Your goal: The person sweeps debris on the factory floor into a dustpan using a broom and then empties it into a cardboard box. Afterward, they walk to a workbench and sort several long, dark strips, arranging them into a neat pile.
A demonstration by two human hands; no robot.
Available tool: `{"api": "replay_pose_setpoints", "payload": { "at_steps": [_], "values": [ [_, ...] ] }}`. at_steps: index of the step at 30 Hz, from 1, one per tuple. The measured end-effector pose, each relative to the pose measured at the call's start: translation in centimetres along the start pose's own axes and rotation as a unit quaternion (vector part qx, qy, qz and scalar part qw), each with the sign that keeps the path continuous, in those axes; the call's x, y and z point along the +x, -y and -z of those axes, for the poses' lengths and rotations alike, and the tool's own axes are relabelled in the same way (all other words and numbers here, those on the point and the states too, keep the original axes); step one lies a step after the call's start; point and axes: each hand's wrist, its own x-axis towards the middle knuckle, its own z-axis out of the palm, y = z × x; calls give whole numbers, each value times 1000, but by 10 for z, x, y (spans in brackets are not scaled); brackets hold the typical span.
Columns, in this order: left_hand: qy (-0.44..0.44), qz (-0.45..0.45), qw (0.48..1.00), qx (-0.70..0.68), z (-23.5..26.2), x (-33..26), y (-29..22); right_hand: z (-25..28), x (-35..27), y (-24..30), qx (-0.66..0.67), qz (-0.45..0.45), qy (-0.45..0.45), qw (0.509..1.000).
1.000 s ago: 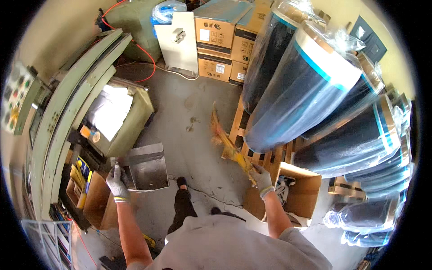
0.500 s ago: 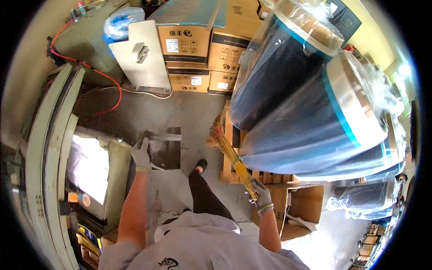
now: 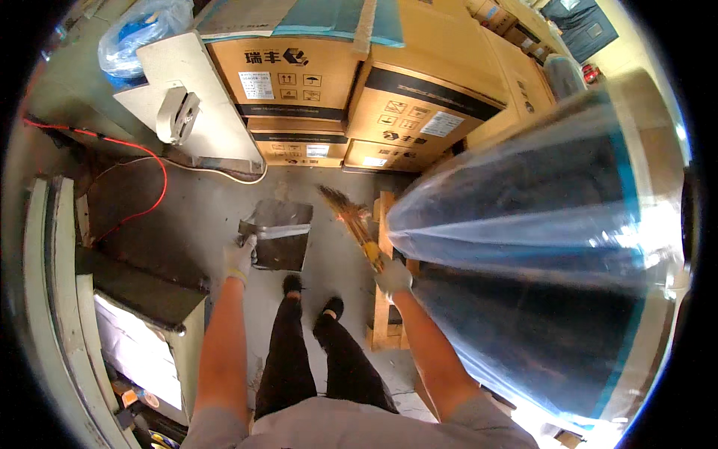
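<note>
Seen from above, a person stands on a grey concrete floor [image 3: 329, 217], both arms reaching forward, each hand in a pale work glove. Their left hand [image 3: 239, 257] is closed around the near left corner of a dark metal dustpan [image 3: 275, 236], which is held out ahead of their feet, its scoop turned towards a stack of brown cardboard boxes [image 3: 351, 97] along the far edge of the floor. Their right hand [image 3: 392, 277] is wrapped tight around the yellow handle of a small straw broom [image 3: 351, 217]; the bristles point forward and to the left, ending just beside the dustpan's right edge, though whether they touch it cannot be told. Black shoes and dark trousers show between the two arms. At the right edge of the floor, very large dark rolls wrapped in clear plastic [image 3: 538, 262] lie on a wooden pallet [image 3: 383, 299], close to the right hand. At the left edge stands a grey-green machine [image 3: 52, 299], with a red cable [image 3: 142, 179] looping across the floor beyond it
</note>
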Motion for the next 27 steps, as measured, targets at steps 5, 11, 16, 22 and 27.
{"api": "replay_pose_setpoints", "payload": {
  "at_steps": [5, 11, 16, 22, 27],
  "values": [
    [27, 16, 996, 84, 4, 71, 27, -29, 156, 69, -61, 53, -26, 996],
    [19, 99, 992, 77, 15, 119, 57, -42, 270, 132, -63, 9, -17, 998],
    [33, 82, 985, 151, 54, 170, 121, -72, 283, 143, -63, 25, -6, 998],
    [23, 123, 985, 118, 68, 183, 82, -46, 218, 140, -76, 22, 22, 997],
    [68, 137, 974, 167, 77, 202, 101, -83, 278, 135, -25, -43, -9, 999]
  ]
}}
